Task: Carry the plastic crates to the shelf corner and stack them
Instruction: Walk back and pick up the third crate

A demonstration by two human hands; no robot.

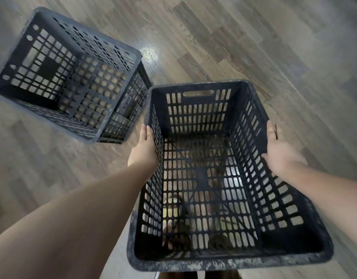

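In the upper left of the frame, a dark plastic crate [70,77] sits on the wooden floor [254,37]. It is turned at an angle. Its walls and bottom are full of little holes, so the floor shows through. Its rim looks dusty and scuffed. A bright shiny spot of light [150,54] lies on the floor just beside its far right corner.

A bit to the right, in the lower left of the frame, a bare arm reaches up from the bottom edge. At its end is the left hand [144,146]. This hand lies flat against the outside of the left wall of a second crate [220,174], near the rim. The fingers look straight and point away from the person. I cannot tell if any fingers hook under the rim.

The second crate fills the middle and lower right of the frame. It is dark too, with rows of slots in every wall and a long handle hole [197,93] in the far wall. Its rim is grey with dust, most of all along the near edge. It is held up off the floor between the two hands, close to the first crate but not touching it. Through the slotted bottom you can see blurry shapes below, too fuzzy to name.

At the right of the frame, the right hand [280,152] presses on the right wall of the same crate. Its fingers are spread and fairly straight, with the palm partly showing. The thumb rests on the rim. The right arm runs off the right edge of the frame.
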